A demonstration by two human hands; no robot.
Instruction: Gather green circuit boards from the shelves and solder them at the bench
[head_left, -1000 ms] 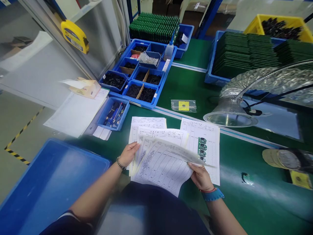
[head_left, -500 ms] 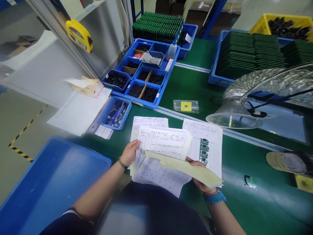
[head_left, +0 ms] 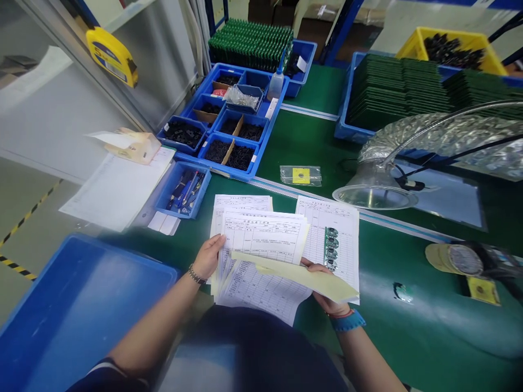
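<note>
A fanned stack of printed forms lies at the near edge of the green bench. My left hand grips the stack's left edge, thumb on top. My right hand is mostly hidden under a pale yellow sheet that it holds lifted from the stack. Another form lies flat to the right with a strip of small green circuit boards on it.
A large blue bin sits at the near left. Blue compartment trays of black parts stand behind, beside a small tray of pens. A foil fume duct, tape roll and crates of green boards fill the right.
My right hand turned a white form over and now holds a yellow sheet lifted in its place. My left hand stays on the stack's left edge.
</note>
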